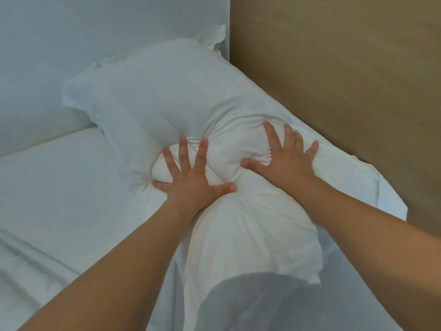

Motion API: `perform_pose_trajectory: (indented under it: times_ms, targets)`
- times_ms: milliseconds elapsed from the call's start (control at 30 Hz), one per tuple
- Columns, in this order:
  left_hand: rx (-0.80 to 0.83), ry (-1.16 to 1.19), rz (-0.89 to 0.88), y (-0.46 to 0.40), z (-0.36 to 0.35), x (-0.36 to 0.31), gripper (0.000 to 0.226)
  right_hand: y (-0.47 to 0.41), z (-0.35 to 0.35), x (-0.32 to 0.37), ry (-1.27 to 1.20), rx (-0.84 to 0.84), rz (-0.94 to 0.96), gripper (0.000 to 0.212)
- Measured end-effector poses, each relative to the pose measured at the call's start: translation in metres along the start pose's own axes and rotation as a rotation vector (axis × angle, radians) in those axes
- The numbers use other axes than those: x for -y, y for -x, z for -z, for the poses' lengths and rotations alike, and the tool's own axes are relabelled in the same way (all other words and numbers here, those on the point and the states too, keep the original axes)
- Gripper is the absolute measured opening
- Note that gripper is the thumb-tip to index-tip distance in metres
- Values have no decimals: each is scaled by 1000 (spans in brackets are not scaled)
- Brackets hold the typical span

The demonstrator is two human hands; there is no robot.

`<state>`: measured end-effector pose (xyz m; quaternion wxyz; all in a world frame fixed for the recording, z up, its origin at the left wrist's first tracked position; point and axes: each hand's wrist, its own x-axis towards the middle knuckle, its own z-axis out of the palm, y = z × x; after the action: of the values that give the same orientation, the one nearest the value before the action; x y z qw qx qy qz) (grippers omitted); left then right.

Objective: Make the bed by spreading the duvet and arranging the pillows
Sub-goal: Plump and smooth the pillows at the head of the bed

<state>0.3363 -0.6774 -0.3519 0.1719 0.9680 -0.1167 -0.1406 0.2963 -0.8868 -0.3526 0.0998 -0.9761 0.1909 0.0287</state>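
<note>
A long white pillow (164, 96) lies along the head of the bed, against the brown headboard (346, 80). My left hand (191, 173) presses flat into its middle with the fingers spread wide. My right hand (286, 156) presses down beside it, nearer the headboard, fingers also straight and spread. The pillow dents and creases under both palms. White bedding (59, 187) covers the mattress to the left of the pillow. The pillow's near end (250, 247) bulges toward me between my forearms.
A pale wall (71, 44) stands behind the far end of the pillow and meets the headboard in a corner. Folds of white fabric (28, 271) lie at the lower left. A shadow falls on the bedding at the bottom centre.
</note>
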Motion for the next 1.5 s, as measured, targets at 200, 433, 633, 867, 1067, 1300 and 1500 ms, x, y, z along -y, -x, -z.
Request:
perform_pose_trajectory:
  times_ms: [200,433,633,867,1067,1300,1500]
  targets:
    - [-337,60,-283,158,4,-41,83,114,37,-76,50,-368,683,48]
    - [-116,-395,-168,205,-69,-81,134,158,-7,-138,411,-247,556,125]
    - [-269,-414,-169,175,-83,-82,133,120,-21,-97,342,-427,395,111]
    - [-339,-389,-114,155,-40,-80,82,117,25,-69,213,-424,536,48]
    - [-396,-452,-144,201,68,-79,29,175,118,-2,357,-278,502,19]
    - [-688,-566,-359,357,174,-71,36,338,252,38,451,-417,566,22]
    - [-732,-561,-405,480,276,-120,38,456,391,40,477,-434,560,17]
